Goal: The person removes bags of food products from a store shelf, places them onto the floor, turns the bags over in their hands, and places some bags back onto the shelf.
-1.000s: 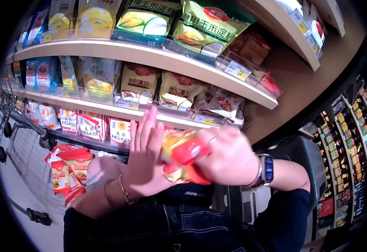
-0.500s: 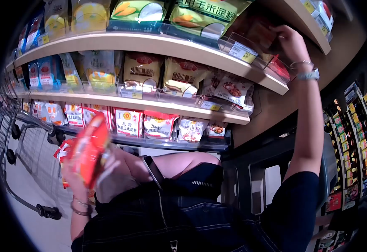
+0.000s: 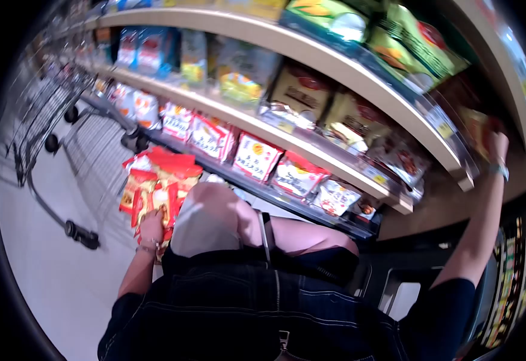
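Observation:
Low on the left, my left hand (image 3: 151, 227) grips the lower part of a red and yellow food packet (image 3: 162, 203). This packet lies on a pile of similar red packets (image 3: 175, 163) near the floor, beside my knee. On the far right my right hand (image 3: 498, 146) is stretched up to the end of a shelf. Its fingers are closed on the edge of a brownish packet with red on it (image 3: 474, 127); blur hides the print and part of the fingers.
Shelves (image 3: 239, 23) hold green bags of starch (image 3: 416, 48), cream bags (image 3: 302, 90) and white and red bags (image 3: 257, 156). A wire shopping cart (image 3: 85, 120) stands at the left. A dark plastic frame (image 3: 371, 283) is beside my right leg.
My left hand has come down with the raised red packet onto the pile. The view has swung, tilting the shelves. My right hand stays at the shelf end.

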`<state>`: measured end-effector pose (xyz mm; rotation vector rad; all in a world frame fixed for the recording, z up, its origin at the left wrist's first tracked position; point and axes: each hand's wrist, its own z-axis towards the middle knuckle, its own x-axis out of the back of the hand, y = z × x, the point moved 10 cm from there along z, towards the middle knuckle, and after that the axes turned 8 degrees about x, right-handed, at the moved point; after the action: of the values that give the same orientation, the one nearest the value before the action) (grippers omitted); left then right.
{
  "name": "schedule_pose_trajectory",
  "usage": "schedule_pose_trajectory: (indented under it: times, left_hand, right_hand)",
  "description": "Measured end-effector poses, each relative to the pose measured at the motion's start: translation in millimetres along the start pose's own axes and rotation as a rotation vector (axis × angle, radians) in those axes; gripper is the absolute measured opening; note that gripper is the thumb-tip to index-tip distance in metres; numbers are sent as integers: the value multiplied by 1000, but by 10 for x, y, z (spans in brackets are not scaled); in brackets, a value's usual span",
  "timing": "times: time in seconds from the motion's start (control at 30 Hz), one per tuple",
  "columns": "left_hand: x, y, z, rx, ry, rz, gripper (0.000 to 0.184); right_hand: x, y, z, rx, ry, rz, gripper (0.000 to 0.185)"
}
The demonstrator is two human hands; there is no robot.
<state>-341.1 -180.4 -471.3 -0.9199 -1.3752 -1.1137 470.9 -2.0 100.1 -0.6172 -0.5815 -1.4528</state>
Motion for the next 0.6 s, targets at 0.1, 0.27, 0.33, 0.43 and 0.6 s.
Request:
schedule_pose_trajectory:
  times: [0.1, 0.27, 0.33, 0.43, 0.6]
  left_hand:
    - [98, 25, 34, -46, -193, -66, 24]
    - [1539, 1050, 286, -253, -25, -508, 35]
    - [2287, 1573, 175, -424, 205, -732, 36]
    - [3168, 2128, -192, -625, 501, -803, 74]
    - [3329, 2424, -433, -666, 286, -831, 75]
  right_hand:
    - [792, -280, -157, 65, 430, -346, 31]
    - [1367, -2226, -889, 559, 838, -202, 15]
    - [1315, -3134, -1239, 789, 821, 2, 7]
    - [1015, -3700, -1481, 745, 579, 110, 11]
    - [207, -5293, -2319, 1164, -28, 788, 20]
